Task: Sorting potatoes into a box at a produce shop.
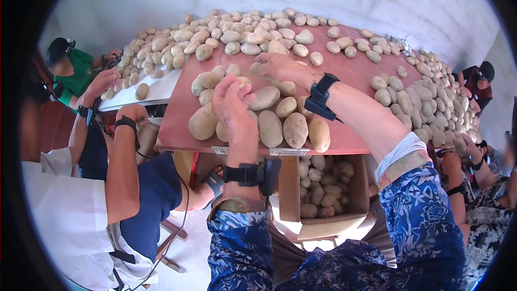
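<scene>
My right hand (282,66) reaches across the red tabletop (343,101), its fingers curled around a potato (258,70). Nearer the table's front edge, my left hand (233,105) is raised with fingers apart and slightly bent, and no potato shows in its grasp. Under and around it lie several loose potatoes, among them a large one (203,122) to its left and a speckled one (295,130) to its right. My left palm and wrist hide part of that group. Behind my right hand, a wide heap of potatoes (250,34) spreads towards the wall.
Below the table edge stands a cardboard box (288,190) with potatoes in it. Metal hinges (288,152) sit along the edge. Another heap (428,101) covers the table's right side. People work close by: one in a white shirt (68,206) at left, others at right.
</scene>
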